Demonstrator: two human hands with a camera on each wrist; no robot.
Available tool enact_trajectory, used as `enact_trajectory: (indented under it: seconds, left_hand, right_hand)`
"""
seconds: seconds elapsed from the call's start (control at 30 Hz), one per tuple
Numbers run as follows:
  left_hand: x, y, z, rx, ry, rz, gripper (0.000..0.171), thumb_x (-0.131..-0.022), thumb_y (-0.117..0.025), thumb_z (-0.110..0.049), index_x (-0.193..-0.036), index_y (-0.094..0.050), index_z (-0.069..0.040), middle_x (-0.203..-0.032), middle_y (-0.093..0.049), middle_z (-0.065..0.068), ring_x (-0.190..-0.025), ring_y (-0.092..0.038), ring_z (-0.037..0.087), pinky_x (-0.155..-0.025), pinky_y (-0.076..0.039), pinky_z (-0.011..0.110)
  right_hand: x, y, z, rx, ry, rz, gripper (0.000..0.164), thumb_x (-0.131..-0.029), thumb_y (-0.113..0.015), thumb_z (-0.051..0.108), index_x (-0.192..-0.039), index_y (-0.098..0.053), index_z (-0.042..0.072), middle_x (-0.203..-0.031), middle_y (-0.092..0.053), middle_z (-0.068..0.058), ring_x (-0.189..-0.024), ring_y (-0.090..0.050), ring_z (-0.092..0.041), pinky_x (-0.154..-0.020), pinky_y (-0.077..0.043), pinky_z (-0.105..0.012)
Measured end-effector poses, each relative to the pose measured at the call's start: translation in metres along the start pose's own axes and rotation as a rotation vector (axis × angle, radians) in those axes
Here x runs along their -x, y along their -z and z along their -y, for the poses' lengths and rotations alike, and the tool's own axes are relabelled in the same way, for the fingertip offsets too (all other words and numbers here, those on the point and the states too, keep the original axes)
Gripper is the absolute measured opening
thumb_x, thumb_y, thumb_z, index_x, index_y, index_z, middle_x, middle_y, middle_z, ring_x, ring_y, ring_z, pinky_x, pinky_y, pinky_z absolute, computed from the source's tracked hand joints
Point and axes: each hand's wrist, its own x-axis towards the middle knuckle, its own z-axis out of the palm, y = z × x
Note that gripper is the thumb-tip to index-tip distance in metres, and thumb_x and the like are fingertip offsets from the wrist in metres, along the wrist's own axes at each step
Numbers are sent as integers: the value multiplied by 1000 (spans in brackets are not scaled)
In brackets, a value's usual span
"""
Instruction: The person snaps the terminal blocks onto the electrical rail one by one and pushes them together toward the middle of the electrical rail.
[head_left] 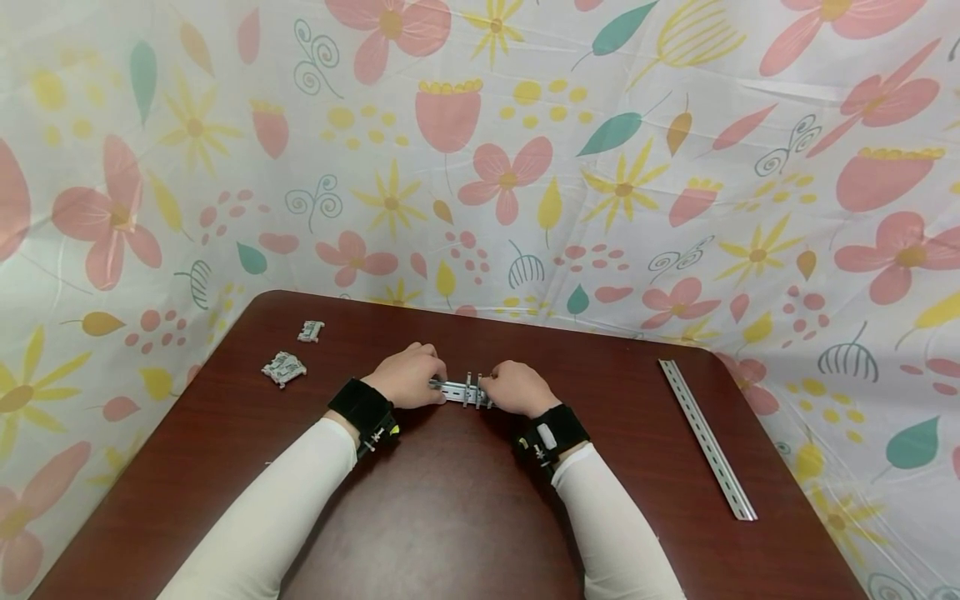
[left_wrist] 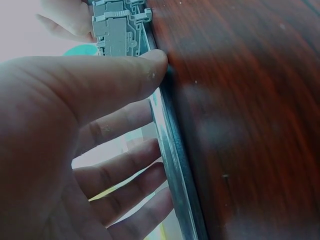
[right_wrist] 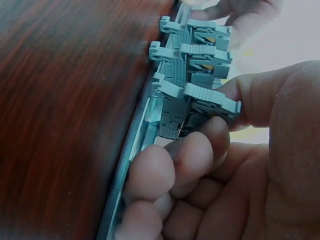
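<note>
A short slotted metal DIN rail (head_left: 453,392) lies across the far middle of the table, between both hands. My left hand (head_left: 407,377) grips its left part, thumb (left_wrist: 145,70) along the near edge and the fingers on the far side. Three grey terminal blocks stand side by side on the rail, a far one (right_wrist: 215,31), a middle one (right_wrist: 210,51) and a near one (right_wrist: 212,100). With thumb and curled fingers, my right hand (head_left: 519,389) pinches the near block, the rightmost of the three. Its fingertips partly hide this block's lower end.
At the table's back left lie a loose terminal block (head_left: 311,332) and a small cluster of terminal blocks (head_left: 284,369). A longer slotted rail (head_left: 708,440) lies slanted on the right side. Behind the brown table (head_left: 450,517) hangs a flowered curtain (head_left: 480,167).
</note>
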Motion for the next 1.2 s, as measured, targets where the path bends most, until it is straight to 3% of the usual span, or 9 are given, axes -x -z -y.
enact_trajectory:
  seconds: [0.5, 0.8, 0.9, 1.07, 1.2]
  left_hand:
    - [0, 0, 1, 0, -5, 0, 21, -96, -88, -33, -112, -84, -20, -117, -64, 1, -112, -56, 24, -88, -56, 42]
    - [2, 4, -4, -11, 8, 15, 25, -97, -88, -34, -116, -83, -19, -121, -64, 3, -116, -57, 26, -92, -57, 44]
    - [3, 5, -5, -14, 11, 16, 26, -97, -88, -34, -117, -83, -18, -121, -64, 2, -117, -56, 26, -93, -56, 44]
    - [4, 5, -5, -12, 10, 20, 26, -98, -87, -34, -118, -83, -18, -122, -64, 3, -117, -56, 26, -93, -56, 44]
    - [4, 5, -5, -11, 16, 24, 26, -99, -87, -35, -118, -83, -18, -122, -64, 3, -118, -56, 26, -93, -56, 44]
  right_hand:
    - [-2, -1, -2, 14, 14, 7, 50, -111, -60, 31, -63, -58, 18, -61, -48, 2, -54, -45, -17, -56, -37, -32]
    - [-1, 3, -2, 23, 85, 36, 50, -111, -56, 28, -62, -54, 18, -60, -45, 3, -53, -43, -16, -58, -36, -34]
    - [-6, -1, -9, 42, 137, 32, 50, -110, -54, 27, -61, -54, 20, -60, -46, 4, -54, -44, -16, -60, -40, -36]
    - [-11, -2, -13, 74, 149, 36, 48, -109, -54, 24, -62, -56, 19, -63, -50, 2, -58, -50, -19, -66, -46, -40]
    - [-30, -14, -32, 87, 159, 43, 47, -109, -53, 26, -63, -57, 20, -64, -51, 1, -59, -51, -20, -65, -47, -41]
